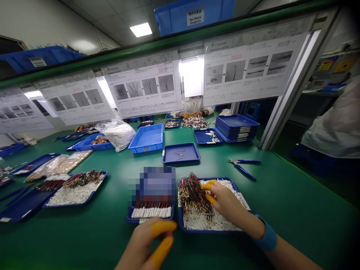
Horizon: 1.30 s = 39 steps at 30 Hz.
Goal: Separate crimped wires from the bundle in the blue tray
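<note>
While your right hand [226, 198] is reaching into the loose heap of red, green and black wires [191, 189], its yellow-covered fingertips are parting slightly; whether they are gripping a wire, you cannot tell from here. Your left hand [143, 240] is curving half-open, visibly holding nothing, near the blue plastic tray [130, 216] of white-ended wires [152, 212]. You seem to be picking; separating one strand would call for a light pinch.

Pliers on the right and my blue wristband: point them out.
Pliers on the right [249, 162], head view: the upper handle.
Blue wristband [267, 234], head view: middle of the band's outer face.
</note>
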Available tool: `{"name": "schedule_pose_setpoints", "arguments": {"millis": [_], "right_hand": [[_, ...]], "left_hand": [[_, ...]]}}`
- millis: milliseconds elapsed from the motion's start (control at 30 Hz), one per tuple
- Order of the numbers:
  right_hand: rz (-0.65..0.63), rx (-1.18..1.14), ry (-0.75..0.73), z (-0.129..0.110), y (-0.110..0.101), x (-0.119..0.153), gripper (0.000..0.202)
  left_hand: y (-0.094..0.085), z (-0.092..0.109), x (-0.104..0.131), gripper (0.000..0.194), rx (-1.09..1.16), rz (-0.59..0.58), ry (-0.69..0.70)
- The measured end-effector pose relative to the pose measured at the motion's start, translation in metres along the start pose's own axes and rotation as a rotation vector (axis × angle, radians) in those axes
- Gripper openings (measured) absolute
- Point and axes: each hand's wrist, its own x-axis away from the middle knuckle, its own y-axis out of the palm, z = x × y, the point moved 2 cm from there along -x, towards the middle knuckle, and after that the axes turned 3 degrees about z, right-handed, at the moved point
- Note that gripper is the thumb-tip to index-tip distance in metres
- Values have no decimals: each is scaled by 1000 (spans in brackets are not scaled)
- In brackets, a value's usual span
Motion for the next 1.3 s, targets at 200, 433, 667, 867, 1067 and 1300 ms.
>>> {"name": "schedule_pose_setpoints", "arguments": {"millis": [200, 433, 667, 867, 1067, 1300], "right_hand": [[67, -71, 41, 11, -1, 8, 18], [-16, -164, 59, 10, 1, 10, 16], [141, -635, 167, 5, -5, 11, 28], [261, -922, 228, 2, -11, 12, 24], [344, -1028, 273, -1, -10, 12, 23], [372, -1188, 311, -4, -7, 12, 48]], "left_hand": [[87, 37, -90, 20, -483, -107, 142], [110, 15, -92, 20, -612, -78, 105], [107, 6, -89, 33, -348, 70, 90], [100, 5, -88, 27, -105, 149, 46], [103, 7, -90, 19, -4, 92, -8], [109, 10, -93, 24, 615, -130, -286]]}}
